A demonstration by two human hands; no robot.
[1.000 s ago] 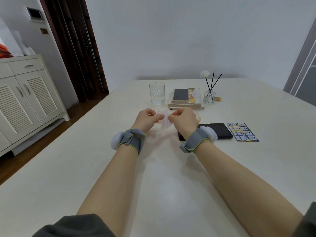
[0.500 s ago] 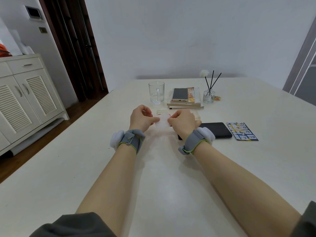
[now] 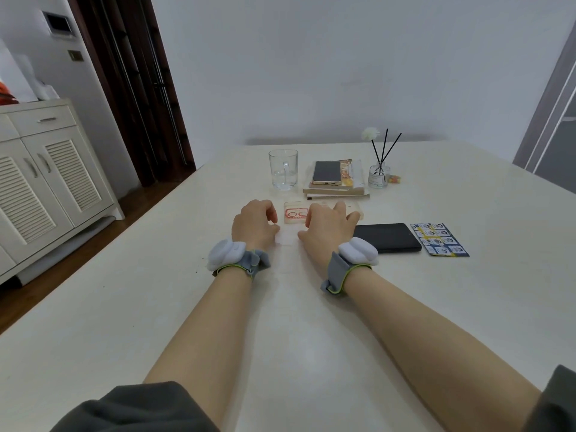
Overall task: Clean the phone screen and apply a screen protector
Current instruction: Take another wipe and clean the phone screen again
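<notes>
A black phone (image 3: pixel 389 237) lies flat on the white table (image 3: pixel 280 322), screen up, just right of my right wrist. My left hand (image 3: pixel 254 224) and my right hand (image 3: pixel 327 226) rest low on the table, side by side. Between their thumbs lies a thin white sheet (image 3: pixel 288 237), which each hand pinches by one edge. The other fingers of my right hand are spread. Just behind the hands lies a clear packet with red print (image 3: pixel 294 213), partly covered by my right hand.
A blue printed card (image 3: pixel 439 240) lies right of the phone. Farther back stand a glass mug (image 3: pixel 283 169), a gold phone (image 3: pixel 326 172) on stacked books, and a reed diffuser (image 3: pixel 378 175). A white cabinet (image 3: pixel 46 169) stands left of the table.
Both hands have come down from above the table to its surface, bringing the white sheet with them. The clear packet behind them has come into view.
</notes>
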